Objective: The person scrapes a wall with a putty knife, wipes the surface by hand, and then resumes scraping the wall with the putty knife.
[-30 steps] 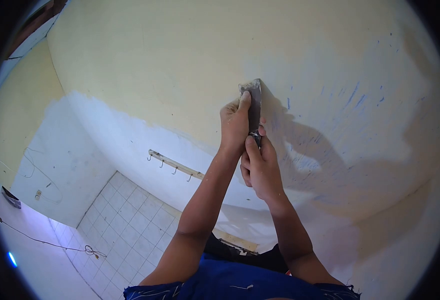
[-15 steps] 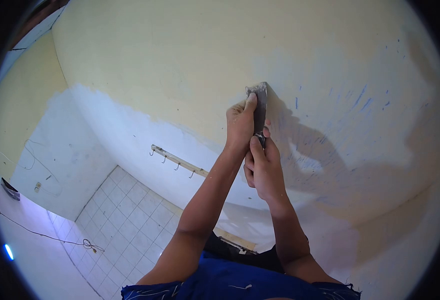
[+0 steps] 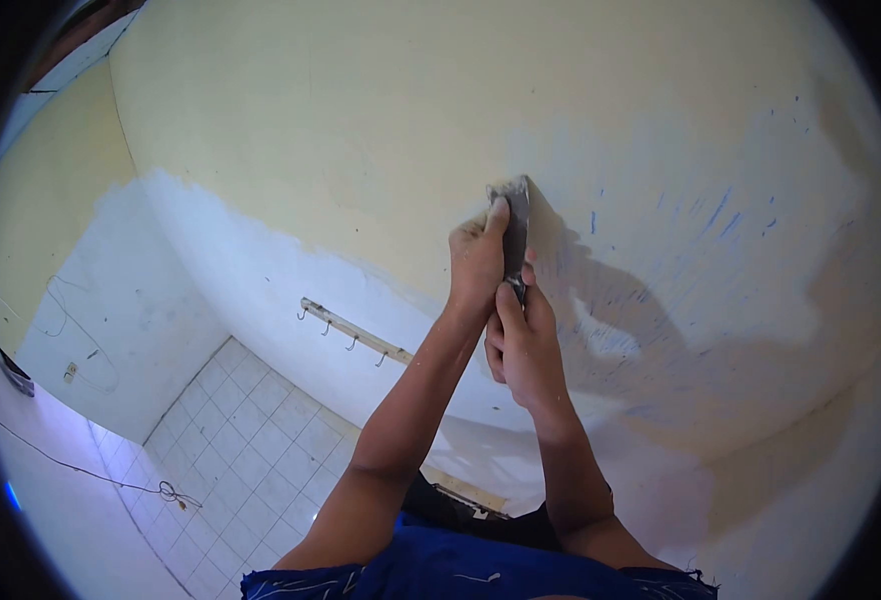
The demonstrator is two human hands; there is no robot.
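Observation:
A flat scraper [image 3: 518, 225] with a dark blade, pale residue near its top edge, stands nearly upright against the wall. My left hand [image 3: 479, 257] grips the blade, thumb lying across its face. Lower down, my right hand [image 3: 527, 340] is closed around the handle, most of which the fingers hide. The wall [image 3: 661, 250] behind the hands is cream with whitish patches, and blue marks show to the right of the scraper.
A wooden rail [image 3: 356, 332] with several hooks is fixed to the wall at lower left of the hands. Beyond it lies a tiled floor [image 3: 246, 440]. A cable [image 3: 91, 469] hangs at far left, near a wall socket [image 3: 71, 372].
Both hands and the scraper have moved slightly down and to the left in the view. The grip of each hand looks the same.

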